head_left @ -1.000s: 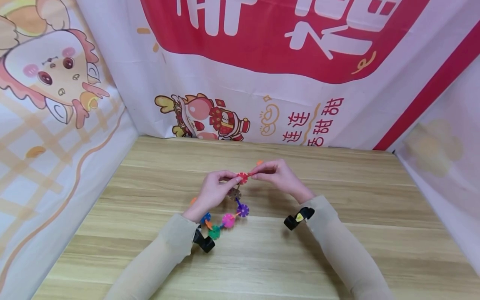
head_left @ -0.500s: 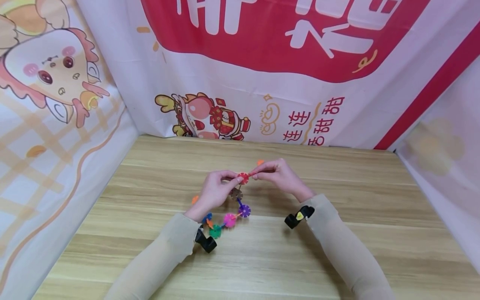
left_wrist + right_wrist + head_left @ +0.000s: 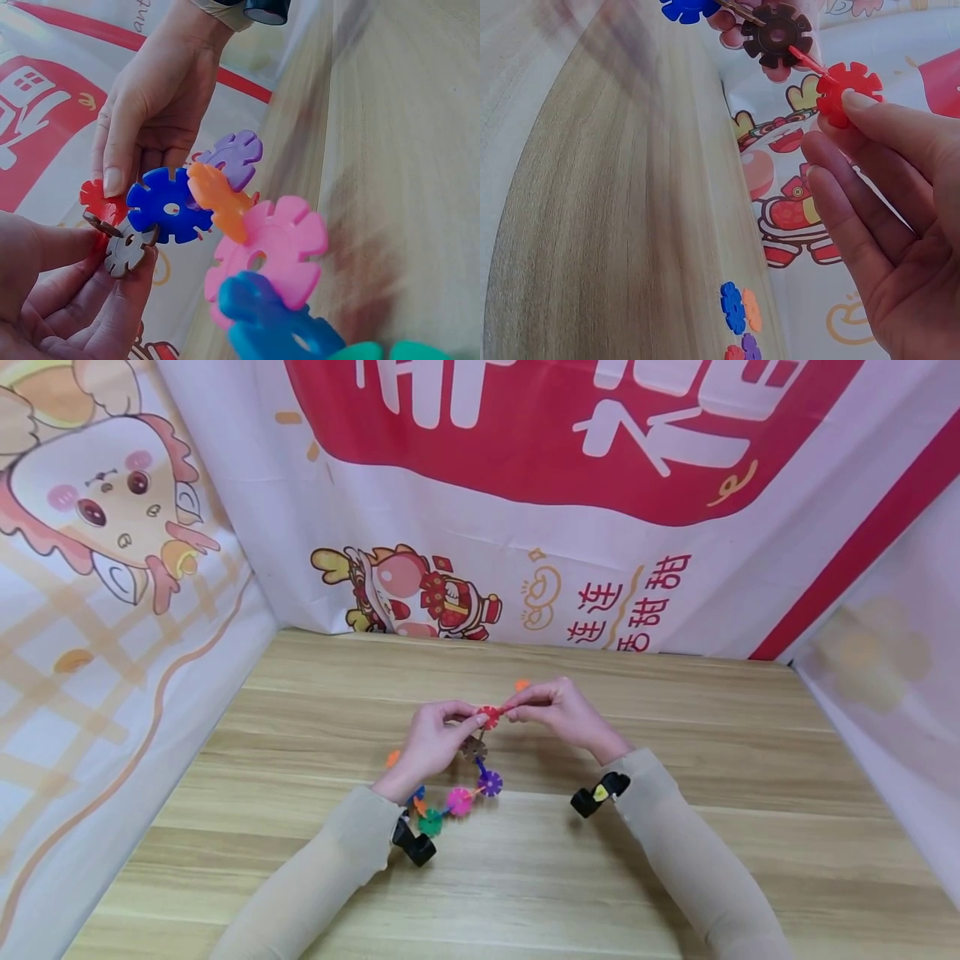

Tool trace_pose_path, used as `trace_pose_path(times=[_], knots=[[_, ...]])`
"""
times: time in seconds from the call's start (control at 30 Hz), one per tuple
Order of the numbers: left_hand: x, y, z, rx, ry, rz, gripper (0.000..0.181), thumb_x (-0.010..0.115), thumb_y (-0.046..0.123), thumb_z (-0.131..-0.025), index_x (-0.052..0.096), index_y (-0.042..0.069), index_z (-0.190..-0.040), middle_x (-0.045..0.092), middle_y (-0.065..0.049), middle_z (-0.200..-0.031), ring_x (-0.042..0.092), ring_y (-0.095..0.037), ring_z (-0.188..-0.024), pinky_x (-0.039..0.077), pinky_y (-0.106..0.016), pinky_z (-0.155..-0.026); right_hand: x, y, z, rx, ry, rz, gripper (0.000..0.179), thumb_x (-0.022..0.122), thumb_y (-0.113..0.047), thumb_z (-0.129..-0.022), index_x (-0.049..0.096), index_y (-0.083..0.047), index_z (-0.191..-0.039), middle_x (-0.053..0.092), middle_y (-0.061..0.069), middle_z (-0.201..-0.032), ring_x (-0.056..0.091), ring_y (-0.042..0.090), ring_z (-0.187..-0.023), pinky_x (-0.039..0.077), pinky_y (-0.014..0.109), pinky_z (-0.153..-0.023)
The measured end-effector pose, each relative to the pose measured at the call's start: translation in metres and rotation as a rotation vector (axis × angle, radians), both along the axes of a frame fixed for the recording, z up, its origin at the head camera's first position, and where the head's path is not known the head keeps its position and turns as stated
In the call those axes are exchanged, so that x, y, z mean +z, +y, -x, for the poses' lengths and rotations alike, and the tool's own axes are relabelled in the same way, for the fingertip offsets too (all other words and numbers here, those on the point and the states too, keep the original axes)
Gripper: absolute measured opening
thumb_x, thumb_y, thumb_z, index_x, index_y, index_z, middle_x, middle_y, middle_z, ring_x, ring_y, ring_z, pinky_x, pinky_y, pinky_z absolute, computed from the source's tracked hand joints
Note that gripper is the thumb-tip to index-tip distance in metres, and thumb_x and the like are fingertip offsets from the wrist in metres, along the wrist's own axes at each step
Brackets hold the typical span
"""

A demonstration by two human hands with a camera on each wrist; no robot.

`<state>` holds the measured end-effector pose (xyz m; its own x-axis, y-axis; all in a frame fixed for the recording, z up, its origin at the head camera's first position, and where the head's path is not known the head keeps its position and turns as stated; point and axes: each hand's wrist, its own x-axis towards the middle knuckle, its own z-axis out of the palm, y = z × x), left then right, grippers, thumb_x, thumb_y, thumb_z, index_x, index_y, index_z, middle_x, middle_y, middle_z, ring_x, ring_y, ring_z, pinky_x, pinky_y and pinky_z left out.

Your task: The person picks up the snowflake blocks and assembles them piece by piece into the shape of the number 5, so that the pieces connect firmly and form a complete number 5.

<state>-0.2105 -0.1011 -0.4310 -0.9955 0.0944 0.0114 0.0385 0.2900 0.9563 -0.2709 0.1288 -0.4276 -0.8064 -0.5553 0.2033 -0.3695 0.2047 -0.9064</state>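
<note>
A chain of slotted plastic flower discs hangs from my left hand, curving down toward me. Left thumb and fingers pinch a red disc at the chain's upper end. Another red disc, joined or touching there, is pinched by my right hand; the exact join is hard to see. Below come a brown disc, a purple disc, a pink disc and a green disc. In the left wrist view a blue disc and an orange disc also show. My left forearm hides part of the chain.
Behind my right hand lies a loose orange disc. The right wrist view shows a loose blue disc and a purple disc on the wooden table. Another orange disc shows beside my left wrist. Printed cloth walls the table's back and sides.
Both hands hold nearly the same place, with the red discs still pinched between them. The hanging chain has shifted very slightly to the right.
</note>
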Motion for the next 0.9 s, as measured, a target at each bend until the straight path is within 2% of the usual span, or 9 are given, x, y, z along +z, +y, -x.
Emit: trace_pose_path(times=[0.33, 0.6, 0.7, 0.87, 0.9], knots=[[0.0, 0.0, 0.002, -0.003, -0.019, -0.009, 0.015, 0.072, 0.022, -0.098, 0.076, 0.009, -0.104, 0.074, -0.003, -0.093, 0.07, -0.02, -0.078, 0.058, -0.035, -0.07, 0.007, -0.001, -0.001, -0.011, 0.07, -0.051, 0.009, 0.079, -0.009, -0.091, 0.081, -0.008, -0.099, 0.077, 0.002, -0.094, 0.073, 0.02, -0.089, 0.059, 0.033, -0.081], [0.004, -0.004, 0.005, -0.018, -0.045, 0.022, 0.017, 0.071, 0.025, -0.098, 0.076, 0.01, -0.105, 0.074, -0.002, -0.093, 0.069, -0.02, -0.081, 0.057, -0.035, -0.072, 0.007, 0.0, 0.0, -0.012, 0.103, -0.051, 0.01, 0.079, -0.008, -0.09, 0.08, -0.008, -0.1, 0.076, 0.001, -0.096, 0.073, 0.019, -0.089, 0.059, 0.033, -0.082], [0.004, -0.004, 0.005, -0.019, -0.055, 0.005, 0.017, 0.071, 0.024, -0.098, 0.076, 0.009, -0.105, 0.074, -0.003, -0.094, 0.07, -0.021, -0.08, 0.058, -0.035, -0.071, 0.013, -0.001, -0.005, -0.014, 0.087, -0.053, 0.012, 0.077, -0.006, -0.091, 0.079, -0.004, -0.102, 0.076, 0.004, -0.098, 0.073, 0.02, -0.09, 0.059, 0.033, -0.083], [0.004, -0.004, 0.004, -0.013, -0.059, -0.013, 0.017, 0.072, 0.023, -0.098, 0.076, 0.008, -0.105, 0.074, -0.004, -0.095, 0.07, -0.021, -0.079, 0.059, -0.035, -0.071, 0.031, -0.004, -0.017, -0.032, 0.009, -0.048, 0.021, 0.074, 0.0, -0.092, 0.073, 0.006, -0.112, 0.075, 0.014, -0.106, 0.072, 0.023, -0.095, 0.058, 0.033, -0.086], [0.004, -0.004, 0.004, -0.012, -0.059, -0.015, 0.017, 0.072, 0.023, -0.098, 0.076, 0.008, -0.105, 0.074, -0.004, -0.096, 0.07, -0.021, -0.079, 0.059, -0.035, -0.071, 0.029, -0.004, -0.016, -0.034, -0.008, -0.042, 0.022, 0.074, 0.0, -0.092, 0.073, 0.006, -0.113, 0.074, 0.015, -0.107, 0.072, 0.024, -0.095, 0.058, 0.033, -0.086]])
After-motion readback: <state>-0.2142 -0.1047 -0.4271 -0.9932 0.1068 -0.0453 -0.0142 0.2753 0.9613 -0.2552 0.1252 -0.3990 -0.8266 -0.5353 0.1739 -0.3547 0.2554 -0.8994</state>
